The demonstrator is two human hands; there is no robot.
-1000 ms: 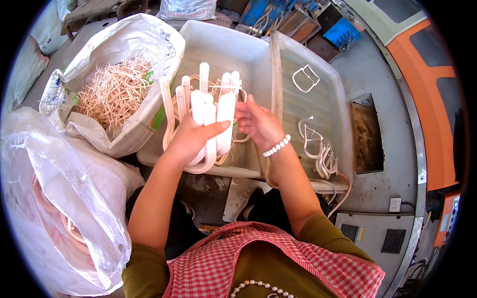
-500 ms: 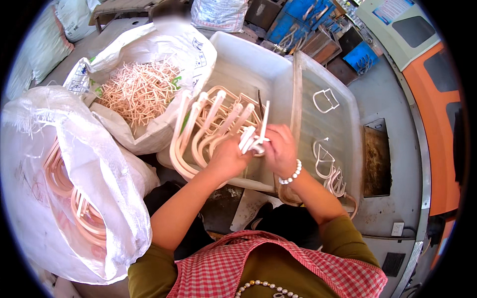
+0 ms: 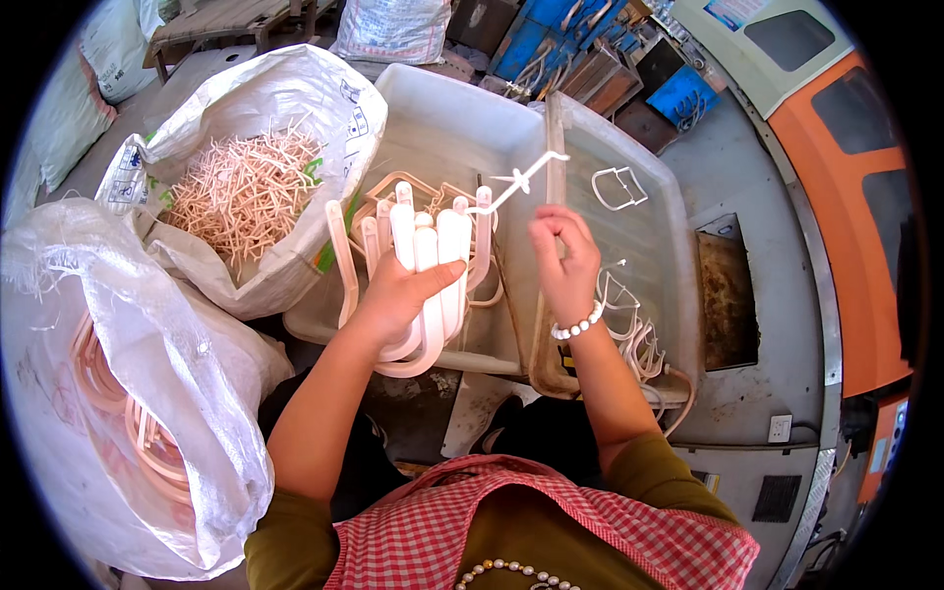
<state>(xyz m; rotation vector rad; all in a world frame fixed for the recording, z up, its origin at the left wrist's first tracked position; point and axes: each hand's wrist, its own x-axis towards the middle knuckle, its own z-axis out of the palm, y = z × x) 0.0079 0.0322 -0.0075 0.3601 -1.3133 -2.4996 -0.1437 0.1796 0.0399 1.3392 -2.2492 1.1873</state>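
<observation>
My left hand (image 3: 401,298) is closed round a bundle of pale pink, curved plastic handles (image 3: 452,241), their rounded ends pointing away from me. To the right, my right hand (image 3: 567,258) is raised near the rim between two tubs, fingers loosely bent and apart, with nothing in them. A thin white plastic runner (image 3: 519,181) with a small cross-shaped middle shows just beyond both hands. It is apart from my right hand; whether it touches the handles or is in mid-air I cannot tell. More curved handles (image 3: 339,251) lie in the pale tub beneath my left hand.
A white woven sack (image 3: 344,162) holds a heap of short pink plastic offcuts (image 3: 246,192). Nearer, another sack (image 3: 221,423) contains curved pink pieces (image 3: 157,452). The right tub (image 3: 654,221) holds white frame-like scraps (image 3: 619,189). An orange and grey machine (image 3: 826,197) stands at right.
My right hand has come away from the left, emptied of the white piece it was pinching. That piece now shows farther off. My left hand has moved left, lifting the handles into plain view.
</observation>
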